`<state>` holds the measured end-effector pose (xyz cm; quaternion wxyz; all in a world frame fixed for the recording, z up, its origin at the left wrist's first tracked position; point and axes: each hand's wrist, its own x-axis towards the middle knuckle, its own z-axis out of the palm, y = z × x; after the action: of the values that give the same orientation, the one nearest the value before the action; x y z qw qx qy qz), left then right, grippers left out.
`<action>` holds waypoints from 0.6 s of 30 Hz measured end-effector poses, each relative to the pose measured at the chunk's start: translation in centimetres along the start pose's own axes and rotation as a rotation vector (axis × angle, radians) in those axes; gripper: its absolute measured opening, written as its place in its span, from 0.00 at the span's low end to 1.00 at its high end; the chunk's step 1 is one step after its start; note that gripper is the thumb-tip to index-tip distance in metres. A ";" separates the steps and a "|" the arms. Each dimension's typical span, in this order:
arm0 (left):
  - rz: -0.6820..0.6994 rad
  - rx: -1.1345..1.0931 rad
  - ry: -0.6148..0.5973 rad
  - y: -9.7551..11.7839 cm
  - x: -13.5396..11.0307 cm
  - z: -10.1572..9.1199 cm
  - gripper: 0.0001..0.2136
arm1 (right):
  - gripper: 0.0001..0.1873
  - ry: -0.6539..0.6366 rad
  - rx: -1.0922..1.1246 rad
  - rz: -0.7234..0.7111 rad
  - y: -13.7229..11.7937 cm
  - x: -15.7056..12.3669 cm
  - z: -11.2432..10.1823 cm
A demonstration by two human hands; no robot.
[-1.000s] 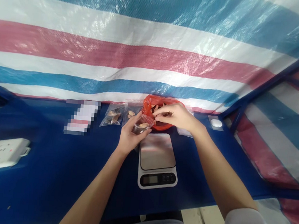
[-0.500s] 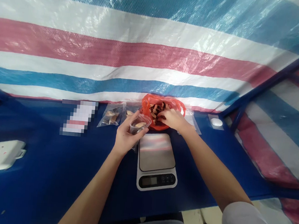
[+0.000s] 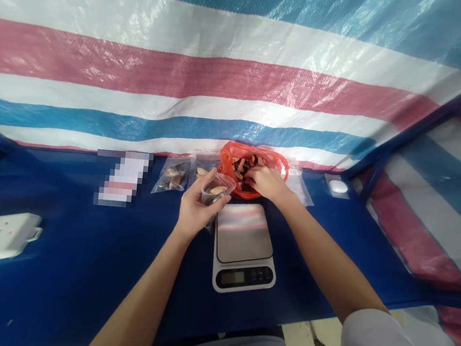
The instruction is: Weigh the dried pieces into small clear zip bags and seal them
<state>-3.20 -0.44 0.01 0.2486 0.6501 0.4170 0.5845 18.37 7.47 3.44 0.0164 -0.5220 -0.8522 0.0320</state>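
Observation:
My left hand [image 3: 196,205] is wrapped round a small clear plastic cup [image 3: 206,196], tilted slightly, with a pale brown-edged dried slice [image 3: 218,190] in it. Beyond the cup stands an open red plastic bag [image 3: 274,154] full of dark-rimmed dried slices [image 3: 239,168]. Reaching into this bag from the right, my right hand [image 3: 268,183] has its fingers bent and closed among the slices; the fingertips are hidden, so what they pinch does not show. Just in front of both hands lies a white kitchen scale [image 3: 245,236] with nothing on its steel plate.
Left of the cup lie clear zip bags [image 3: 174,174] holding similar slices. More clear bags [image 3: 299,190] lie right of the red bag, with a small bagged white disc [image 3: 338,187] farther right. A power strip [image 3: 1,236] sits at left; striped sheeting [image 3: 206,76] hangs behind.
The view has shifted slightly. My left hand still holds the cup, and my right hand stays in the red bag with only a slight finger movement among the slices.

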 end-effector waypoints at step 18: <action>-0.009 -0.019 0.004 -0.1 -0.1 0.1 0.30 | 0.17 0.000 -0.076 -0.025 -0.1 0.0 0.1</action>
<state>-3.12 -0.46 -0.14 0.2567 0.6448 0.4147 0.5885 18.23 7.38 3.32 -0.0029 -0.5114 -0.8593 -0.0007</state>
